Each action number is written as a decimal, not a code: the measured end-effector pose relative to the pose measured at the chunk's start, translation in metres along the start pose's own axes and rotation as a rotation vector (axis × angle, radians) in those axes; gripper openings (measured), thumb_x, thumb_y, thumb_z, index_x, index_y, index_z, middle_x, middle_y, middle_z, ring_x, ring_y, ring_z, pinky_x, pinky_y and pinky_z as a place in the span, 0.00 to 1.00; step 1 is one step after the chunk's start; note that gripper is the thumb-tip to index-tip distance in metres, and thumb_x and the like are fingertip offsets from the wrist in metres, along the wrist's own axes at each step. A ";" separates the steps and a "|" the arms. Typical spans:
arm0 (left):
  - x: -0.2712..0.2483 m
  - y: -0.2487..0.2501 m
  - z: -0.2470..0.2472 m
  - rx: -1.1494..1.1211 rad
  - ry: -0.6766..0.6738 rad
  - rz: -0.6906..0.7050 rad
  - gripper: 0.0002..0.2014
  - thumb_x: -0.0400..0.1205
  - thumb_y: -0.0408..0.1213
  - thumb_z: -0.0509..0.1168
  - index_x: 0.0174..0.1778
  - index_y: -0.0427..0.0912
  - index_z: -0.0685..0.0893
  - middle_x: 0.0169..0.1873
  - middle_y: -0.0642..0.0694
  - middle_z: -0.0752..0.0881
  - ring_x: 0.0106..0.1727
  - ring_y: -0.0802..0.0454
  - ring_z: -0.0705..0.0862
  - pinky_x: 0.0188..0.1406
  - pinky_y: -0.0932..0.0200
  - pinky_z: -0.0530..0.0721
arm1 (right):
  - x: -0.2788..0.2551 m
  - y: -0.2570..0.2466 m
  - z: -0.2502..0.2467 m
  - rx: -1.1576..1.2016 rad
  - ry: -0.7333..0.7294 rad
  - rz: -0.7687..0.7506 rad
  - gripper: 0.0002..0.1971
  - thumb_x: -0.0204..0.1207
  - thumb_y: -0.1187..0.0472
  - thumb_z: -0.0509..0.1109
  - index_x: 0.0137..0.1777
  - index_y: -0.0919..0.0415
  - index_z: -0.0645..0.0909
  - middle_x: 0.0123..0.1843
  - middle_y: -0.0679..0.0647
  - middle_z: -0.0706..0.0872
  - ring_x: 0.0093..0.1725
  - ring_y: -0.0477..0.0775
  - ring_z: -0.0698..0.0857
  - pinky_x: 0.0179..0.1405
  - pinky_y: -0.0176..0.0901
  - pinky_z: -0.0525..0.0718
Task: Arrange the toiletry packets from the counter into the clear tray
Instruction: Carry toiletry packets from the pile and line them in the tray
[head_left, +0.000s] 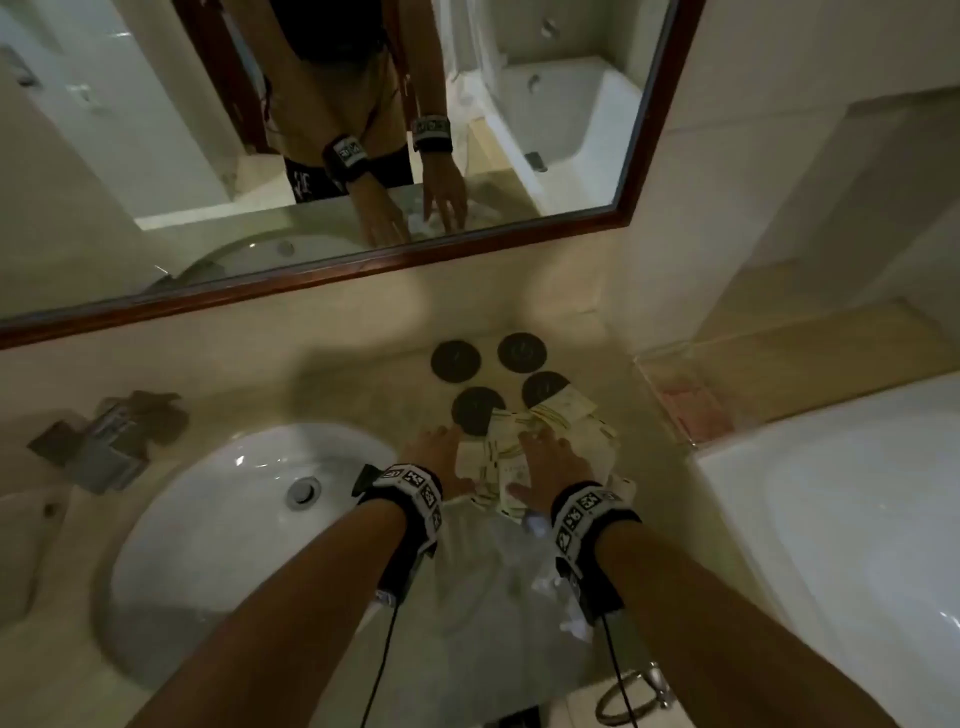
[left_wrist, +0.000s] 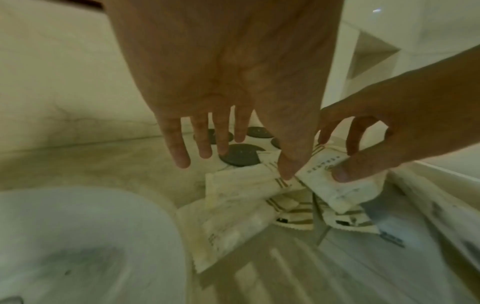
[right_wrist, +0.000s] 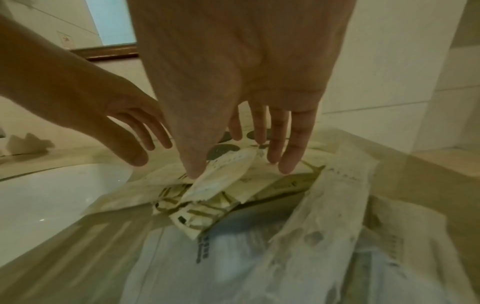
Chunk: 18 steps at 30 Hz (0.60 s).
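Note:
A loose pile of cream toiletry packets (head_left: 498, 447) with gold stripes lies on the marble counter, just right of the sink. My right hand (head_left: 545, 457) is on top of the pile and pinches one white packet (left_wrist: 319, 170) between thumb and curled fingers; the same packet (right_wrist: 223, 176) shows under the thumb in the right wrist view. My left hand (head_left: 441, 441) hovers at the pile's left edge with fingers straight and spread, its thumb tip touching a packet (left_wrist: 246, 181). The clear tray (head_left: 670, 405) stands at the counter's right end, apart from both hands.
Several black round coasters (head_left: 455, 359) lie just behind the pile. A clear plastic bag (head_left: 493, 571) is spread under my forearms. The white sink (head_left: 208, 545) is at left, a bathtub (head_left: 857, 519) at right, the mirror (head_left: 311, 156) behind.

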<state>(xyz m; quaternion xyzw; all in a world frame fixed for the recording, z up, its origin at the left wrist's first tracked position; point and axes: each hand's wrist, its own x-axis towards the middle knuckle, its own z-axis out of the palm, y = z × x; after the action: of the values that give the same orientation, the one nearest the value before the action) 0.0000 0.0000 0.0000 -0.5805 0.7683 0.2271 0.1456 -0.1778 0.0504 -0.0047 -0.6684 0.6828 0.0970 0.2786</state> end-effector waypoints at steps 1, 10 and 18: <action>0.002 -0.002 0.001 -0.027 -0.008 -0.017 0.41 0.73 0.56 0.71 0.79 0.48 0.61 0.75 0.44 0.72 0.74 0.40 0.72 0.73 0.44 0.74 | 0.002 -0.002 0.000 -0.010 -0.008 0.008 0.41 0.79 0.42 0.65 0.85 0.51 0.46 0.86 0.58 0.45 0.82 0.66 0.57 0.74 0.63 0.69; 0.025 -0.007 0.013 0.018 -0.038 -0.063 0.34 0.76 0.44 0.70 0.77 0.46 0.65 0.73 0.43 0.71 0.74 0.39 0.68 0.73 0.40 0.72 | 0.028 0.008 0.001 0.185 0.031 -0.017 0.43 0.75 0.51 0.74 0.83 0.55 0.52 0.83 0.60 0.59 0.76 0.65 0.71 0.70 0.57 0.75; 0.023 -0.005 -0.005 0.023 -0.026 -0.087 0.21 0.79 0.45 0.69 0.65 0.41 0.79 0.64 0.40 0.82 0.66 0.40 0.79 0.67 0.48 0.78 | 0.041 0.015 -0.032 0.370 -0.025 0.064 0.19 0.75 0.49 0.72 0.46 0.68 0.80 0.43 0.65 0.82 0.45 0.62 0.83 0.42 0.50 0.79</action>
<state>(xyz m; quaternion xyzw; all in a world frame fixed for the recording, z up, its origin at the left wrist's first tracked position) -0.0018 -0.0227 -0.0075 -0.6087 0.7428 0.2193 0.1721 -0.1988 0.0004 -0.0027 -0.5825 0.7063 -0.0132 0.4020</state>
